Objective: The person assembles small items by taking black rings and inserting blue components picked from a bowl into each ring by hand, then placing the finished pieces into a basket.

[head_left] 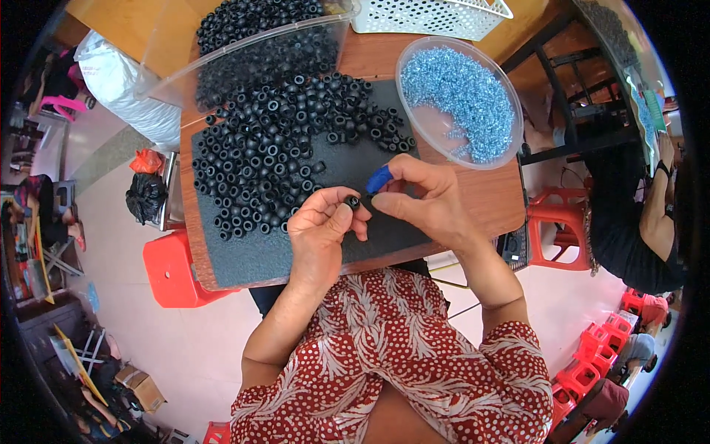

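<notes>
My left hand pinches a small black rubber ring between thumb and fingers above the dark foam mat. My right hand meets it from the right, fingertips touching the ring, and a blue cover sits on its index fingertip. A heap of several black rubber rings spreads over the mat just beyond both hands. A clear round bowl of tiny blue metal rings stands behind my right hand.
A clear bin full of black rings lies tipped at the table's back, beside a white lattice basket. A red stool stands left of the table, another to the right. A person in black sits at the right.
</notes>
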Action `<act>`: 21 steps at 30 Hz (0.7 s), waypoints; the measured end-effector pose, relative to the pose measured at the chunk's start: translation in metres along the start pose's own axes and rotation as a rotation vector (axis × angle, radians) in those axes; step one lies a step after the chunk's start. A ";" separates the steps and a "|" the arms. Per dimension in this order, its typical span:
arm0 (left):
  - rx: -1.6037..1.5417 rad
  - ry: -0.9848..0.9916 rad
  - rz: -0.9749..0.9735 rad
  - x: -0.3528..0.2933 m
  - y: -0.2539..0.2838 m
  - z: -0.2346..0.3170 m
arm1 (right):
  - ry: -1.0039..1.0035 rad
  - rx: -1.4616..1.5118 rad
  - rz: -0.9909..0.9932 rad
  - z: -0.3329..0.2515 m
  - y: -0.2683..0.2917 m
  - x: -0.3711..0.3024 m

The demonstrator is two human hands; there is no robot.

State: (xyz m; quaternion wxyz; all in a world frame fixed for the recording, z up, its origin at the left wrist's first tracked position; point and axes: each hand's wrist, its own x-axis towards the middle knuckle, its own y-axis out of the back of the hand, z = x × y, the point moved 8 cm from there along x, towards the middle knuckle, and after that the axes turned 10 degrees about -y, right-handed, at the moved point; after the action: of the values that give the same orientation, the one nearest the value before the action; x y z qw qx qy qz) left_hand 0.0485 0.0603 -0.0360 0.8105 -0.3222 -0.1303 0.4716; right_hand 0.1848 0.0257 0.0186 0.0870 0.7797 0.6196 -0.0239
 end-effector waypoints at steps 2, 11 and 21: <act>0.006 -0.019 0.018 -0.001 -0.003 0.004 | -0.020 0.048 -0.061 0.000 -0.006 -0.001; 0.138 -0.090 0.027 -0.003 -0.003 0.012 | -0.049 0.157 -0.117 0.001 -0.013 0.000; 0.154 -0.084 0.018 -0.003 -0.004 0.009 | -0.011 0.045 -0.058 0.004 -0.008 0.002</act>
State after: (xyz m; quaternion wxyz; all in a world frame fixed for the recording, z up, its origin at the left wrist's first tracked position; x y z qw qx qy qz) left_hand 0.0453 0.0599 -0.0260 0.8225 -0.2402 -0.1245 0.5003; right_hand 0.1778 0.0287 0.0137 0.0722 0.7630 0.6408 -0.0448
